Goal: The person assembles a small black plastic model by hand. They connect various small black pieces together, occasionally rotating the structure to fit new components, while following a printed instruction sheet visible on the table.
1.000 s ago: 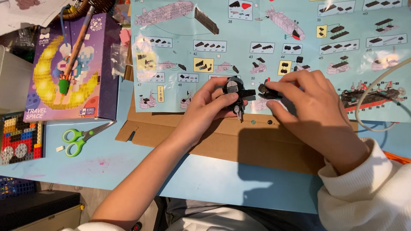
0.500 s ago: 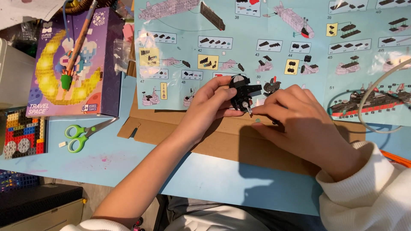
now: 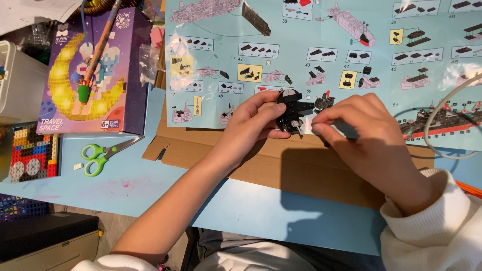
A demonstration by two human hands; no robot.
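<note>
Above the cardboard (image 3: 301, 165), the left hand (image 3: 251, 125) pinches a small black brick model (image 3: 293, 113) over the instruction sheet (image 3: 321, 55); the right hand (image 3: 366, 133) has fingertips pressed together beside it, seemingly on a tiny part. A hard push could likely crack the model or drop that part.

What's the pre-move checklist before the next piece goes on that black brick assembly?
1. Left hand grips black brick assembly: ok.
2. Right hand fingertips at the assembly: ok.
3. Piece pinched in right fingers: cannot tell, hidden.
4. Instruction sheet flat and in view: ok.
5. Cardboard under the hands: ok.
6. Green scissors apart from both hands: ok.
</note>
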